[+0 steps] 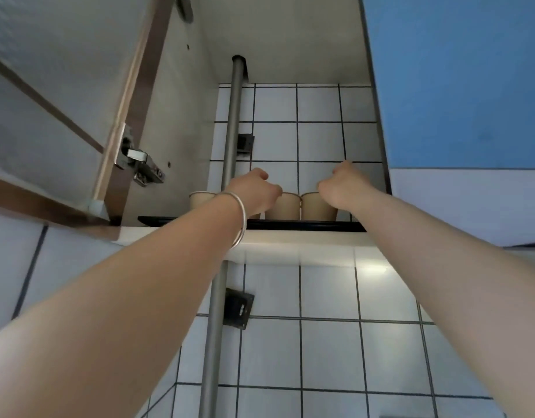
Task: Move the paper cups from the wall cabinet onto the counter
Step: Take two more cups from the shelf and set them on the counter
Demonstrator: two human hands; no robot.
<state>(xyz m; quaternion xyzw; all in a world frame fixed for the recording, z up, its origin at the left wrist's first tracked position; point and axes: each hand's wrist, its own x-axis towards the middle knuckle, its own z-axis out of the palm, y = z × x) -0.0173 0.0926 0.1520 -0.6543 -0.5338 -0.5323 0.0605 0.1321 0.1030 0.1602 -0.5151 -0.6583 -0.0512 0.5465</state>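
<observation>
I look up into an open wall cabinet. Beige paper cups stand in a row on a black tray (305,226) on the lowest shelf: a left cup (200,200), a middle cup (286,207) and a right cup (316,210). My left hand (254,191), with a silver bangle on the wrist, reaches in over the row between the left and middle cups. Its curled fingers end at the middle cup's rim, and whatever is beneath it is hidden. My right hand (340,187) is curled over the rim of the right cup, thumb at its edge.
The cabinet door (64,95) is swung open at the left, its metal hinge (139,164) near my left hand. A vertical metal pipe (230,152) runs through the cabinet and down the tiled wall. A blue panel (459,79) bounds the right side.
</observation>
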